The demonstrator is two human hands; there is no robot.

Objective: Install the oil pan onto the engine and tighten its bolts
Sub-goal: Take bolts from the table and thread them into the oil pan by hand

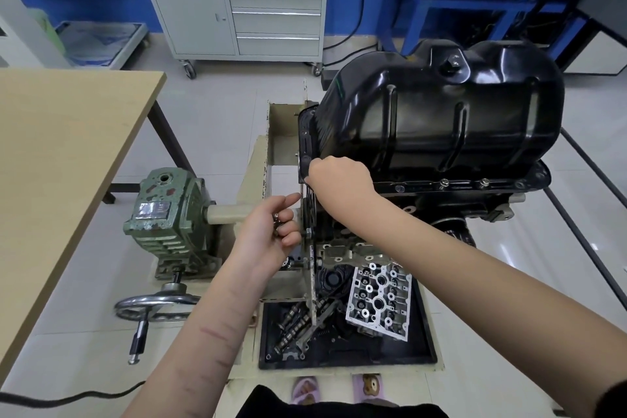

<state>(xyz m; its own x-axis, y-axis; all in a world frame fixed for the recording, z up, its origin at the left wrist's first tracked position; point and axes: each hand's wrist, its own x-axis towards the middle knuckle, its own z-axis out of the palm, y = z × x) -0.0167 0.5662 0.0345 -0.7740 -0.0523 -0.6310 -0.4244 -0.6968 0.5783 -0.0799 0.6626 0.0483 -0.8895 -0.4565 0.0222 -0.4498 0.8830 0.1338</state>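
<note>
Right hand at the pan's near-left corner, spare bolts waiting in the left.

The oil pan (441,119) sits upside-down on the engine (475,204), long axis running left to right. The right hand (339,176) is nearer, fingers curled at the flange corner, seemingly starting a bolt, though none shows. The left hand (271,231), just below-left, grips loose bolts (276,219). A black tray (424,349) below holds a cylinder head (378,299) and camshafts (291,326).

Glossy black oil pan (441,119), mottled green gearbox (166,217), pale wood-grain table (61,153), grey cabinet (234,7).
</note>
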